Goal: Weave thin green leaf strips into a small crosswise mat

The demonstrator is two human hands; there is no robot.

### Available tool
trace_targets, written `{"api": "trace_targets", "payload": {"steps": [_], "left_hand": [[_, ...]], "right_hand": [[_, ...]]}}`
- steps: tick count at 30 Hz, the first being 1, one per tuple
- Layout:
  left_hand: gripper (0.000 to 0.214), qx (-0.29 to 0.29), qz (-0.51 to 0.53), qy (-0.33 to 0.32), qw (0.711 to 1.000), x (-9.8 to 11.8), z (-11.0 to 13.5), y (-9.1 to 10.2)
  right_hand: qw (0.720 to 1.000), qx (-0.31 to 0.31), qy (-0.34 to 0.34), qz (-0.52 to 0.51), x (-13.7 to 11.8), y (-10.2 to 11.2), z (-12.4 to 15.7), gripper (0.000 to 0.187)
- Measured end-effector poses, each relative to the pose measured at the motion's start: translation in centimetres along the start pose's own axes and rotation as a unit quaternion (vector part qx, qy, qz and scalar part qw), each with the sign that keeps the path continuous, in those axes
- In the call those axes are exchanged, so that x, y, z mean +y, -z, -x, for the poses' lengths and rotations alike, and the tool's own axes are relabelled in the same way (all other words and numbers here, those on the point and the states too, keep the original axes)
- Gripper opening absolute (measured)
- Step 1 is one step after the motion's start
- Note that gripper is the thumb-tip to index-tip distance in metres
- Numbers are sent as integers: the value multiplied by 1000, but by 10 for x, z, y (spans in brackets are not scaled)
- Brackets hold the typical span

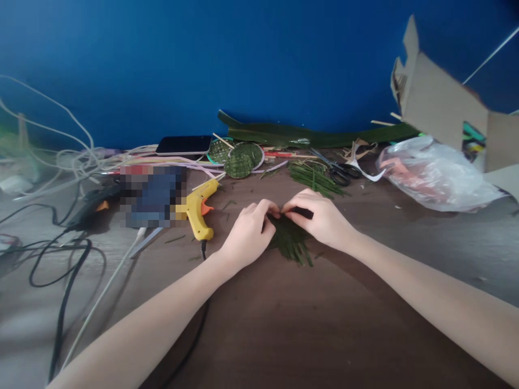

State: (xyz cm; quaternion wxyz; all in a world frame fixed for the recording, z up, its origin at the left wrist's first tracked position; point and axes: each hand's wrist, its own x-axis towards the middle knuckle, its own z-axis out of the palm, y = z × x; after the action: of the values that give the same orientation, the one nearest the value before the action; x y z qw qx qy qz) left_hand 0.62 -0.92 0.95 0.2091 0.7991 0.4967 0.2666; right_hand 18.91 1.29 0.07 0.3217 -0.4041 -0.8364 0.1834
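Note:
Both hands meet over a small woven mat of green leaf strips (292, 237) on the brown table. My left hand (253, 229) is closed at its upper left edge, with the thumb tucked against the strips. My right hand (318, 216) pinches at the top edge, thumb and forefinger together. The fingertips of both hands nearly touch there. Loose strip ends fan out below toward me. Just behind lies a pile of cut leaf strips (314, 178), with black scissors (343, 172) beside it. A yellow glue gun (198, 212) rests left of my left hand.
Round woven coasters (238, 163) and a dark phone (184, 144) lie at the back. A long green leaf (284, 134) runs along the blue wall. On the right are a clear plastic bag (438, 173) and a cardboard box (441, 92). Cables (68, 302) cross the left side.

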Motion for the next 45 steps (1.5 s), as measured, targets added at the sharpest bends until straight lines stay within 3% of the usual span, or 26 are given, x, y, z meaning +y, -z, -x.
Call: {"api": "trace_targets", "payload": {"steps": [10, 18, 26, 31, 36, 45], "left_hand": [[23, -6, 0, 4, 1000, 2, -1, 0], [24, -4, -13, -11, 1000, 0, 0, 0], [15, -4, -80, -71, 994, 2, 3, 0], [15, -20, -101, -73, 992, 1, 3, -1], [18, -19, -105, -61, 992, 1, 3, -1], [21, -11, -104, -55, 993, 1, 3, -1]], "right_hand": [[1000, 24, 0, -10, -2, 0, 1, 20], [1000, 9, 3, 25, 3, -3, 2, 25], [1000, -3, 8, 13, 4, -3, 1, 25], [1000, -6, 8, 6, 3, -1, 0, 23], [1000, -2, -19, 6, 0, -1, 1, 20], [993, 59, -88, 50, 2, -4, 0, 10]]}}
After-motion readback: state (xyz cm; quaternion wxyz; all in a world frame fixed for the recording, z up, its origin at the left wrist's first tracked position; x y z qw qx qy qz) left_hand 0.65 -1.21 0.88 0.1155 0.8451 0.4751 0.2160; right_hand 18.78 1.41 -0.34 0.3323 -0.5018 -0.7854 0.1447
